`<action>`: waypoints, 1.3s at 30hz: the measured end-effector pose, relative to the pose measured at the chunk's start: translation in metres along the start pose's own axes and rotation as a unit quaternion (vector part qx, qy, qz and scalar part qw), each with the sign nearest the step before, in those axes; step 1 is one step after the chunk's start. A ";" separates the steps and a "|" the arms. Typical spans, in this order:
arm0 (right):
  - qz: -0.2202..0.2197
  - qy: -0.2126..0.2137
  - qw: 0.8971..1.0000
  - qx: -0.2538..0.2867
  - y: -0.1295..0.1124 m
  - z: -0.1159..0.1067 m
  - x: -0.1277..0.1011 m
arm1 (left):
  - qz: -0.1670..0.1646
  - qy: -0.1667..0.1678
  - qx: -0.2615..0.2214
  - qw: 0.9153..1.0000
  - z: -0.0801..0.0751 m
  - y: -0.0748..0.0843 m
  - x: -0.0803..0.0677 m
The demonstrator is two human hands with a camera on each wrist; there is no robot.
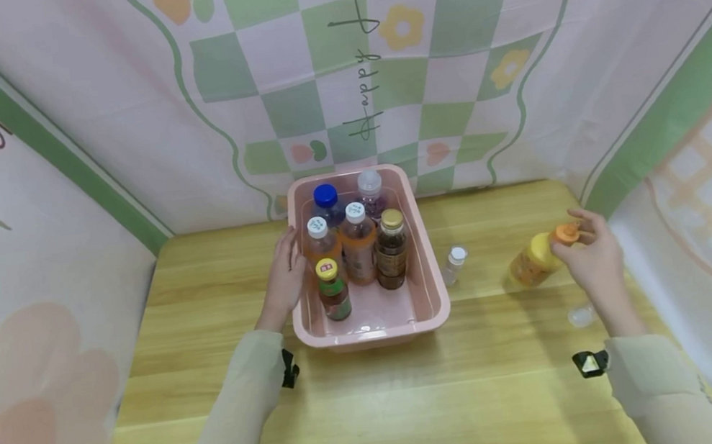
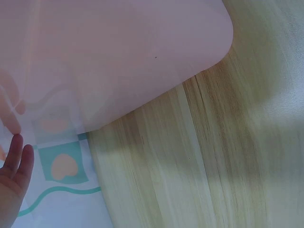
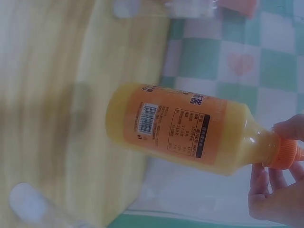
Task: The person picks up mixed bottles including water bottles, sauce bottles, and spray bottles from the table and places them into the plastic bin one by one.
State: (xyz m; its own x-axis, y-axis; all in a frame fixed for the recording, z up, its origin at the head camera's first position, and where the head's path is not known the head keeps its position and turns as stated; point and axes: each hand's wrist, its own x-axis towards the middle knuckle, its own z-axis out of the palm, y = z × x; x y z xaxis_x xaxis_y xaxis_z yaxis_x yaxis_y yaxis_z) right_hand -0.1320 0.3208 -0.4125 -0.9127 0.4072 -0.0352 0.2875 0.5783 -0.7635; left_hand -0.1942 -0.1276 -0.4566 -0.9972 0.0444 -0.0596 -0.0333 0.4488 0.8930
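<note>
My right hand (image 1: 596, 258) pinches the orange cap of a yellow juice bottle (image 3: 175, 128) between thumb and fingers, at the right of the table. The bottle leans, its orange label with a barcode facing the right wrist camera. On the other side, my left hand (image 1: 286, 276) rests against the left wall of a pink plastic basin (image 1: 433, 272), fingers fairly straight. Inside the basin stand several bottles: a small yellow-capped one (image 1: 334, 293), a dark gold-capped one (image 1: 392, 251), two white-capped orange ones, a blue-capped one (image 1: 326, 200) and a clear-capped one (image 1: 370, 188).
A small clear bottle with a white cap (image 1: 454, 264) stands just right of the basin. Another clear item (image 1: 581, 315) is partly behind the right wrist, near the table's right edge. Printed cloth (image 1: 286, 55) hangs behind the wooden table (image 1: 375, 408) and at both sides.
</note>
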 end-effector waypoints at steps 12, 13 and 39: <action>-0.063 0.043 0.996 0.050 -0.048 -0.012 -0.014 | -0.006 0.002 0.008 1.000 0.000 0.002 -0.001; -0.070 0.045 0.995 0.058 -0.052 -0.013 -0.015 | -0.005 0.003 0.007 1.000 0.000 0.002 -0.001; -0.212 0.019 0.968 0.134 -0.150 -0.007 -0.050 | -0.004 -0.002 0.007 1.000 -0.001 0.001 -0.001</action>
State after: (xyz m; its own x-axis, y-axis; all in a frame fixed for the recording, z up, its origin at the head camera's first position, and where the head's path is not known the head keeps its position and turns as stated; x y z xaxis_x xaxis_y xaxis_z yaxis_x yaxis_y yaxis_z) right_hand -0.1276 0.2188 -0.2918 -0.9194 0.2017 0.3376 -0.2009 0.4972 -0.8441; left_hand -0.1933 -0.1280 -0.4549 -0.9966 0.0451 -0.0693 -0.0408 0.4608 0.8865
